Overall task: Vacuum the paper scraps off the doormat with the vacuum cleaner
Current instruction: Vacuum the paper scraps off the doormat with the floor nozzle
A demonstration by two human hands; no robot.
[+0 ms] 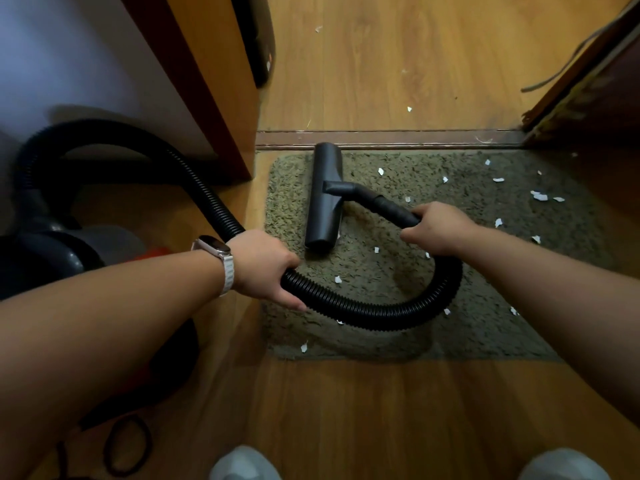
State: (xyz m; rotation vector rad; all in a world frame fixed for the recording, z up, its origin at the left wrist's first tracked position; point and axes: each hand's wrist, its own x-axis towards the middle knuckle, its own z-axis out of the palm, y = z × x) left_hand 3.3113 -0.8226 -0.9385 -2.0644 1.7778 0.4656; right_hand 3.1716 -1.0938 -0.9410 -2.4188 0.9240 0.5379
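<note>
Black ribbed hose (363,308), olive doormat (485,306), white scraps (539,196)

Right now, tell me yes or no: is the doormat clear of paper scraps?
No: white paper scraps lie scattered on the doormat, most of them right of the nozzle.

This is a home, at a doorway. A wooden floor (381,410) runs on both sides of a threshold strip (398,138), a shaggy doormat (485,306) lies before it, and a household vacuum cleaner (52,251) stands by the white wall (69,64).
</note>
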